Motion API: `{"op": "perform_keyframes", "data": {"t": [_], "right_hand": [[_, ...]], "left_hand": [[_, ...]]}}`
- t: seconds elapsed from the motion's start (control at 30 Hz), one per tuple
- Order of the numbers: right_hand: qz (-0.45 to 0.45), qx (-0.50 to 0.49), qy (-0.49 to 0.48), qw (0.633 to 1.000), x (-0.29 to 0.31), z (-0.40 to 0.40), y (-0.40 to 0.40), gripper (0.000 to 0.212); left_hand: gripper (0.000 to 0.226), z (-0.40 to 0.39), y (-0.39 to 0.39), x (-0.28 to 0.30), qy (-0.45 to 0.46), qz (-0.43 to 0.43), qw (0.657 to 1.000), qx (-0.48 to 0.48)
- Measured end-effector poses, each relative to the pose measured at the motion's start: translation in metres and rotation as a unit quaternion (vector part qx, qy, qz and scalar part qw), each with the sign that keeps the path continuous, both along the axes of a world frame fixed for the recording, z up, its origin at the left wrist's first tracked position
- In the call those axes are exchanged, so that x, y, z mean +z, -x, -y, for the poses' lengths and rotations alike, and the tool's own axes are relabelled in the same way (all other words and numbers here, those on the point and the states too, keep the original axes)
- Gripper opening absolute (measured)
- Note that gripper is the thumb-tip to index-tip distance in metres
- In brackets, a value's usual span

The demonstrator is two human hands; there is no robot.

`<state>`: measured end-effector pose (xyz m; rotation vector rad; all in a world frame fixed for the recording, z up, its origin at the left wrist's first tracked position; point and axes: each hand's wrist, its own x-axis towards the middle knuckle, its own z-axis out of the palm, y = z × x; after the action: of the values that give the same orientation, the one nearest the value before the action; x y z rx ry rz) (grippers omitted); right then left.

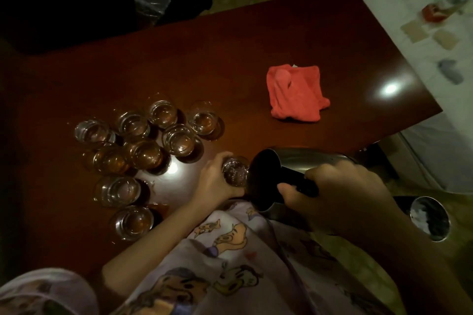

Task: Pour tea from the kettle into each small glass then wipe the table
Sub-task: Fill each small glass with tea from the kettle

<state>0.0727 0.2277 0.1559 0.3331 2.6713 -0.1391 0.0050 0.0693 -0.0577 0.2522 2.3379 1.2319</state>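
Your right hand (340, 194) grips the black handle of the steel kettle (294, 169), tipped so its open mouth faces the small glass (235, 171) your left hand (217, 179) wraps and holds at the table (230, 46) edge, probably to catch the pour close and limit spills. No stream visible. The other glasses (143, 151) cluster just left, some amber with tea, some looking clear. The red cloth (294, 93) sits well apart, likely parked dry for wiping later.
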Motion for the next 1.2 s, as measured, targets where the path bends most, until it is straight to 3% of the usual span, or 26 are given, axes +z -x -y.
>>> {"op": "perform_keyframes", "data": {"t": [0.33,0.63,0.8,0.93,1.1,1.2], "right_hand": [[-0.019,0.017,-0.022,0.999,0.001,0.001,-0.002,0.053],[-0.165,0.006,0.015,0.986,-0.027,-0.017,-0.018,0.057],[-0.262,0.009,0.142,0.955,-0.047,-0.027,-0.030,0.068],[-0.312,-0.030,0.231,0.921,-0.051,-0.027,-0.032,0.049],[-0.298,-0.102,0.313,0.896,-0.061,-0.028,-0.033,0.064],[-0.294,-0.195,0.369,0.860,-0.065,-0.026,-0.034,0.065]], "left_hand": [[0.081,0.002,-0.001,-0.003,-0.010,0.005,1.000,0.000],[0.083,0.003,0.003,0.006,-0.028,-0.004,0.999,0.018],[0.081,0.006,0.009,0.009,-0.040,0.008,0.997,0.063],[0.085,0.013,0.012,0.012,-0.040,0.014,0.995,0.085],[0.084,0.018,0.014,0.021,-0.040,0.014,0.994,0.103],[0.081,0.021,0.017,0.029,-0.034,0.010,0.994,0.106]]}}
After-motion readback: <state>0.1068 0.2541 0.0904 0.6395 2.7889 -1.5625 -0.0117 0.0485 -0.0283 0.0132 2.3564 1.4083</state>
